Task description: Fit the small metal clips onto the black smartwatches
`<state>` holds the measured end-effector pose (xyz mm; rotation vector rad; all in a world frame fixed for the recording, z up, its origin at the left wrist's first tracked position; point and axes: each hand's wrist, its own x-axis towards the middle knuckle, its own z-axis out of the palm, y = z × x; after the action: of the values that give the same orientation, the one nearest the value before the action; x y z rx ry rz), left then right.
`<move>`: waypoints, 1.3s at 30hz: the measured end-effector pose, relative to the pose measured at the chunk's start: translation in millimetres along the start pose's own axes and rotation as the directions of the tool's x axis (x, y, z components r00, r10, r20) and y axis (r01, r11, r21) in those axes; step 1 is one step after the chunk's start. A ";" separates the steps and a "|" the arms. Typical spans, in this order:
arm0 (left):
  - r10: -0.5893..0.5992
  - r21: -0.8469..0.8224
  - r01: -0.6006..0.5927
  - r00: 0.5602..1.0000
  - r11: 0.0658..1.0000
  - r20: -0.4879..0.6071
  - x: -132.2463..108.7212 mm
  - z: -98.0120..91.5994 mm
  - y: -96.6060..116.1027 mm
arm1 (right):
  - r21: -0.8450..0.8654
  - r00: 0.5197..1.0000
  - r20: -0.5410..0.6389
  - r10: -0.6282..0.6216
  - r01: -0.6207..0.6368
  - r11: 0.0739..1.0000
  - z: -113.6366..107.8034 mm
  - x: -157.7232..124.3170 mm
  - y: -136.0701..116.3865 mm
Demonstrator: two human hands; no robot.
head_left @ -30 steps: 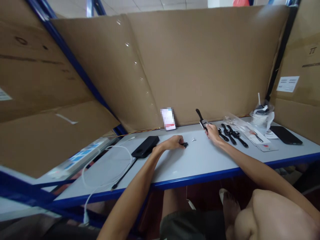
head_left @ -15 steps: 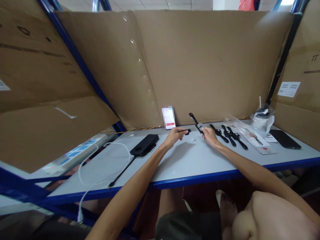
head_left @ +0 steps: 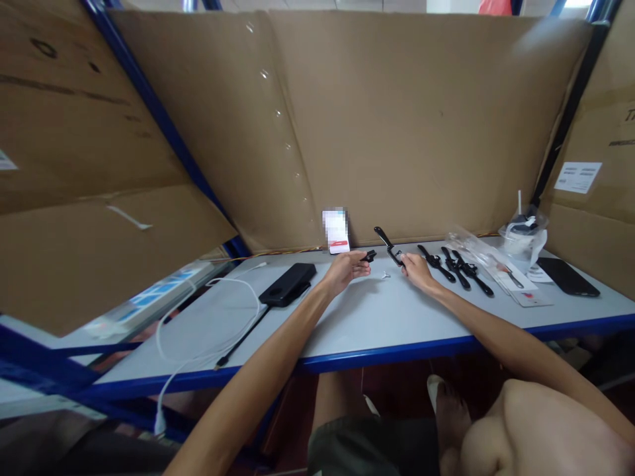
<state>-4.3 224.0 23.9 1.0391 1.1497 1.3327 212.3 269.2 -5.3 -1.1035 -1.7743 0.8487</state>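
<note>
My left hand (head_left: 344,269) pinches a small black part (head_left: 369,255) just above the grey table (head_left: 377,317). My right hand (head_left: 414,270) grips a black watch with one strap (head_left: 388,243) that sticks up and to the left. A tiny silver piece (head_left: 384,275) lies on the table between the two hands. The hands are a short way apart, near the back of the table.
Three black watch straps (head_left: 456,268) lie right of my right hand, then plastic bags (head_left: 496,264), a bagged cup (head_left: 520,235) and a black phone (head_left: 567,276). A black power bank (head_left: 289,284) with cables lies to the left. Cardboard walls stand behind and at the sides.
My left hand lifted the small black part off the table and carried it up and right toward the watch. My right hand shifted slightly left with the watch.
</note>
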 end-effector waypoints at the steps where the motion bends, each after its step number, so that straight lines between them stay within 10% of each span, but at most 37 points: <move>1: -0.005 -0.015 0.005 1.000 1.000 -0.007 0.6 0.0 -0.1 | -0.002 1.000 0.001 -0.001 0.001 1.000 -0.1 0.0 0.3; 14: 0.127 -0.023 -0.125 0.987 0.992 0.099 -6.1 7.5 -1.8 | -0.044 1.000 0.007 -0.014 0.014 0.999 1.1 -0.3 1.6; 39: 0.210 0.045 -0.209 0.977 0.977 -0.029 -1.4 12.6 -9.8 | -0.099 0.999 0.043 -0.022 0.027 0.995 5.0 -3.7 -3.3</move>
<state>9.9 223.5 16.2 1.1990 1.1208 1.5013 207.5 264.1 -5.6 -1.1331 -1.8789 0.7806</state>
